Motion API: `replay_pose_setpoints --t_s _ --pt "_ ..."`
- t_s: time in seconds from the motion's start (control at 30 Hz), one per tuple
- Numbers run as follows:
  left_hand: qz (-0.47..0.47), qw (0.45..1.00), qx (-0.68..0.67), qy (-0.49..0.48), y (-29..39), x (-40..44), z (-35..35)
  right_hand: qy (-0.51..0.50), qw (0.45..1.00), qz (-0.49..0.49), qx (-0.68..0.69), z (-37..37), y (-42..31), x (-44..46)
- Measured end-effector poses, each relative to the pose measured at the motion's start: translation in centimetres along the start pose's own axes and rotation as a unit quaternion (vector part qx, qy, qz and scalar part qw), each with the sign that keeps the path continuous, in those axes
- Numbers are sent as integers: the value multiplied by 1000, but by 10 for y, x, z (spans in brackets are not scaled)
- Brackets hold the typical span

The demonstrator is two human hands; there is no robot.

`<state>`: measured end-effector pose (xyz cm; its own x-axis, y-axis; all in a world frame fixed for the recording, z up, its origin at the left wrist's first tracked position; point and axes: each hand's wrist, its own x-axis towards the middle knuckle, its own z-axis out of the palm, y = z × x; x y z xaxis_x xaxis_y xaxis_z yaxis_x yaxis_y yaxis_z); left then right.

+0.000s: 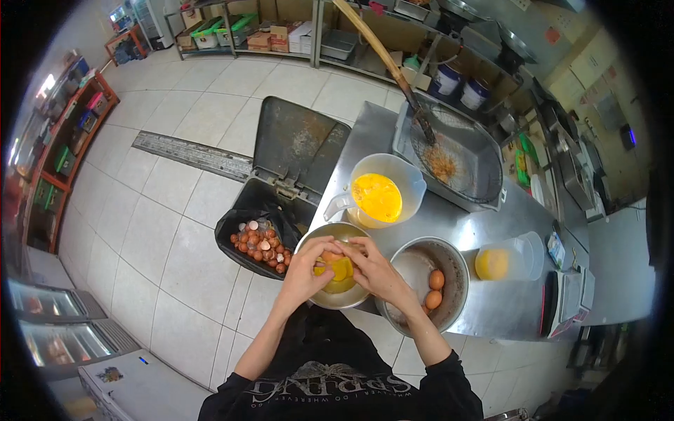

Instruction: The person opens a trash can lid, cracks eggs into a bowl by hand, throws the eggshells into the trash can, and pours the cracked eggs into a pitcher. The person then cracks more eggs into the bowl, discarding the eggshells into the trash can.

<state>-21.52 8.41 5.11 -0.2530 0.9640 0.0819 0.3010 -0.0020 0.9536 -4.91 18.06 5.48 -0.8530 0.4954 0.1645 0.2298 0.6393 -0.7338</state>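
Over a round metal bowl (pixel 324 300), my left hand (pixel 306 272) and my right hand (pixel 380 271) meet with fingers closed around a brown egg (pixel 331 257). Just under the egg shows yellow yolk (pixel 342 269); whether it hangs from the shell or lies in the bowl I cannot tell. Beyond the bowl stands a clear plastic jug (pixel 414 184) holding yellow egg (pixel 378 197). A deep metal pot (pixel 460 270) sits beside my right hand, with a few brown eggs (pixel 435 289) inside, partly hidden by my forearm.
Left of the bowl, a bin lined with a black bag (pixel 232 261) holds many eggshells (pixel 261 244); its lid (pixel 295 144) is up. On the steel table (pixel 463 235) are a grey tub (pixel 411 140) with a long-handled strainer (pixel 379 52), a container of yellow liquid (pixel 493 264) and a scale (pixel 565 298).
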Motion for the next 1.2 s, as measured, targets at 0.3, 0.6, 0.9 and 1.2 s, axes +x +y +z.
replay_pose_setpoints --t_s 0.3,0.6,0.9,1.2 --pt "-22 996 -16 86 -17 -17 -3 164 974 78 -133 -37 -15 -65" --pt "-77 922 241 294 -62 -11 -58 -330 906 155 -217 -59 80 -156" --pt "-45 931 130 337 -49 -16 -57 60 823 331 457 -53 29 -108" --pt "13 985 -11 173 -30 -5 -6 103 979 22 -176 -15 35 -45"
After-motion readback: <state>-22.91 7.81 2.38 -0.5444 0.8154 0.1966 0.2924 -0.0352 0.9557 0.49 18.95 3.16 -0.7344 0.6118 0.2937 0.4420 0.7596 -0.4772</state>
